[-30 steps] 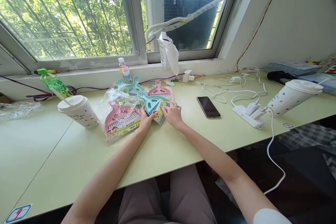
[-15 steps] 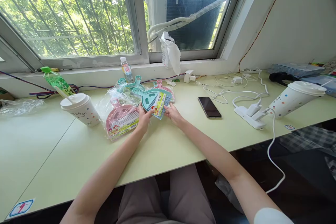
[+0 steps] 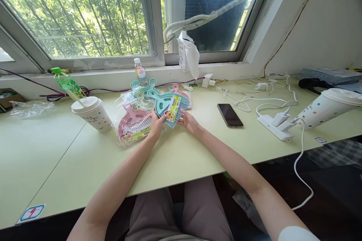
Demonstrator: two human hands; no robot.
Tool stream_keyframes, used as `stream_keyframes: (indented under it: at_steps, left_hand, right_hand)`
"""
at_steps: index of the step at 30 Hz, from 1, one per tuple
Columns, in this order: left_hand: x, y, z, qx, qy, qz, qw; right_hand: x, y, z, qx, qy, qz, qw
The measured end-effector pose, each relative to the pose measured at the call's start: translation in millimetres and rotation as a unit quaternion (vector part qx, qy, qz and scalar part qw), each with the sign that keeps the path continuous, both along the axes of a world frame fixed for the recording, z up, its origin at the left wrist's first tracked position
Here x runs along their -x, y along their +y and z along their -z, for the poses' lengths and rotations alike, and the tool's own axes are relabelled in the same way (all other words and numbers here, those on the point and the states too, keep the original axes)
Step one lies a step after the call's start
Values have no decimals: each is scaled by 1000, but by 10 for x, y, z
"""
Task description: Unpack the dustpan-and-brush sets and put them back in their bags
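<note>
My left hand (image 3: 157, 123) and my right hand (image 3: 189, 121) hold a small teal dustpan set (image 3: 164, 101) between them, just above the desk. Blue ridges or bristles run along its wide edge, and a yellow-green label is stuck across it. The left thumb lies on its front edge; the right fingers grip its right side from beneath, partly hidden. Left of it lies a pink dustpan set (image 3: 130, 121) in clear plastic wrap, with a similar label. More teal, pale green and pink handles, including a pink handle (image 3: 175, 89), show behind the held one.
A white paper cup with straw (image 3: 94, 115) and a green bottle (image 3: 68, 83) stand left. A small clear bottle (image 3: 140, 72) is by the window. To the right are a phone (image 3: 230, 115), a white power strip (image 3: 274, 128) with cables, and another paper cup (image 3: 325, 109).
The teal dustpan set is tilted slightly more, its label turned a little, with both hands still on it. The whole view has shifted slightly.
</note>
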State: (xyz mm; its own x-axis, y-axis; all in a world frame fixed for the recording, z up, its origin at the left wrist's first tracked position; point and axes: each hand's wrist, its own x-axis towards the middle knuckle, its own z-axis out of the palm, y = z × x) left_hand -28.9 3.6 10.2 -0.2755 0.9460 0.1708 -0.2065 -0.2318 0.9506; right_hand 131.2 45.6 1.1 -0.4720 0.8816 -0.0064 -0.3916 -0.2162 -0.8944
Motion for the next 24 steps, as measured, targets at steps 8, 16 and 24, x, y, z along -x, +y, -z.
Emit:
stream_keyframes:
  at_steps: [8,16,24]
  left_hand:
    - [-18,-23,-12,-4,13,16,1000]
    - [-15,-27,-24,-5,12,26,1000]
    - [-24,-16,5,6,10,20,1000]
  right_hand:
    - [-2,5,7,20,-31,39,999]
    - [1,0,16,12,-23,41,999]
    - [-3,9,5,32,-18,58,998]
